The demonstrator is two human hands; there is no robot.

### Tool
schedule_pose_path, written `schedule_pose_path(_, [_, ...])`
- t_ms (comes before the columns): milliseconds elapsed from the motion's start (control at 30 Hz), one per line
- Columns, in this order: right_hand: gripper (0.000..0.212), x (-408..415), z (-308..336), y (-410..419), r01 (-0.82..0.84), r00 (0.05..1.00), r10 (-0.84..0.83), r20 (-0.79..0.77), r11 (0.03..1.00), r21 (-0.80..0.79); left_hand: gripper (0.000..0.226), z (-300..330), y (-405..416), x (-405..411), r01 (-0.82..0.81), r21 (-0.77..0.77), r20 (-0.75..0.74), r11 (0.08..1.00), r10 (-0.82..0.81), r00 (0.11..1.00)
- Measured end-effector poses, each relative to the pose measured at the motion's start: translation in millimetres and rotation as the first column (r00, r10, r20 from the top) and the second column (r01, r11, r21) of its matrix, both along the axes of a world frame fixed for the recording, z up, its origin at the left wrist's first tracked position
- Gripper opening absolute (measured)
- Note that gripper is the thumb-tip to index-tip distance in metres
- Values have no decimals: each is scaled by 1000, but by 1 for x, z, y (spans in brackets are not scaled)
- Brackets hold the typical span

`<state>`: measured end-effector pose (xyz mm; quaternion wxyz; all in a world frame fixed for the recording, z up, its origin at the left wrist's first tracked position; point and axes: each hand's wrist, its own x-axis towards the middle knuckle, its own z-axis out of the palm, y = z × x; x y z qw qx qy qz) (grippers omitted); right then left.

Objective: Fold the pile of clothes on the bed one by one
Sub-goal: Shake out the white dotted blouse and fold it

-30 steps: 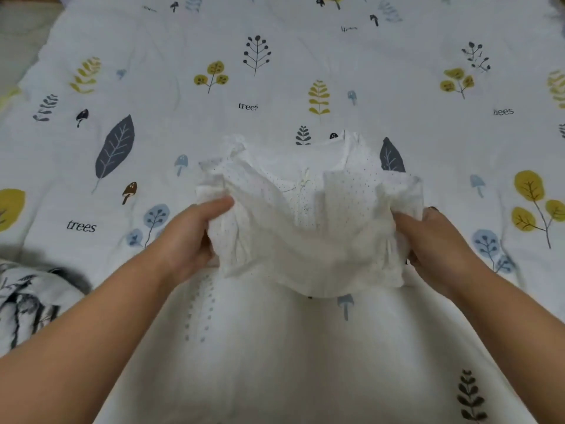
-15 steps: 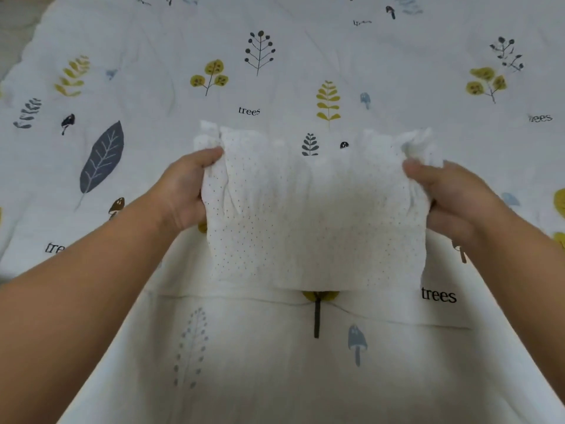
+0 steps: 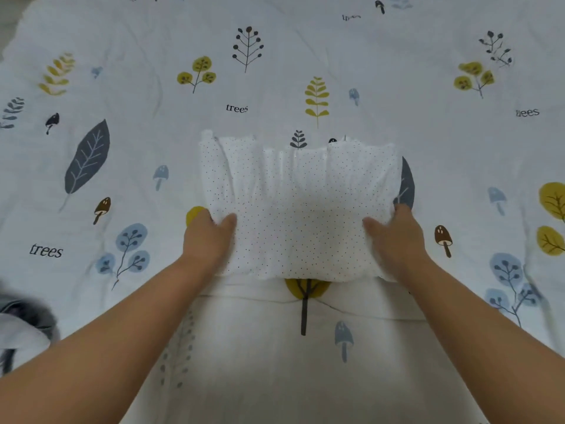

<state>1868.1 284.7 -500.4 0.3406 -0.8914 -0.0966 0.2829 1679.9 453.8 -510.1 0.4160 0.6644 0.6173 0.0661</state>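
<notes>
A white garment with small dark dots [image 3: 299, 209] lies folded into a rough rectangle on the bed [image 3: 305, 56], in the middle of the head view. Its far edge is ruffled and uneven. My left hand [image 3: 208, 237] holds the garment's left side near the lower corner, thumb on top of the fabric and fingers at the edge. My right hand [image 3: 394, 237] holds the right side the same way, thumb lying on the cloth. Both forearms reach in from the bottom of the view.
The white bed cover is printed with leaves, trees and mushrooms and spreads all around. A dark grey and white patterned cloth [image 3: 21, 328] lies bunched at the lower left edge. A fold line of the cover [image 3: 367, 313] runs just below the garment.
The garment was lifted and folded over on itself, then lowered flat onto the bed. My hands slid from its upper corners down to its lower sides.
</notes>
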Motion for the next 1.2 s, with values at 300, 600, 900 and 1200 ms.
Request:
schedule_pose_path(300, [24,-40,26,-77,-142,978,136,-156,990,-27,38,29,-66,-80,55,11,70,998,-55,996])
schedule_pose_path(600, [55,-48,20,-60,-9,994,20,110,995,-104,25,23,-49,-64,-118,14,88,993,116,989])
schedule_pose_path(900, [19,-12,11,-41,107,994,-108,5,988,110,19,20,-14,-36,-244,-253,212,936,299,930])
schedule_pose_path(1200, [66,-76,-17,-38,-489,550,747,373,650,-581,63,-2,-86,-36,742,441,-477,505,-568,671])
